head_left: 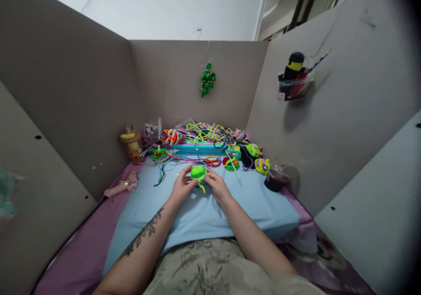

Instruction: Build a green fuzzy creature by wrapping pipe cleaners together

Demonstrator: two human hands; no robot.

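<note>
Between my two hands, just above the pale blue cloth (148, 211), is a small bright green pipe-cleaner figure (198, 172). A yellow-green end hangs from its underside. My left hand (183, 184) grips the figure's left side, thumb and fingers closed on it. On its right side, my right hand (216, 185) pinches it with the fingertips. Something dark blue shows under the figure, too small to make out. Behind my hands lie loose pink and red pipe cleaners (213, 161).
A blue tray (197, 149) heaped with coloured pipe cleaners stands at the back. Several finished figures, such as a yellow one (262, 166), lie to the right beside a dark cup (275, 180). At left are a pink glue gun (123, 186) and a lidded cup (131, 142). Grey panels enclose the table.
</note>
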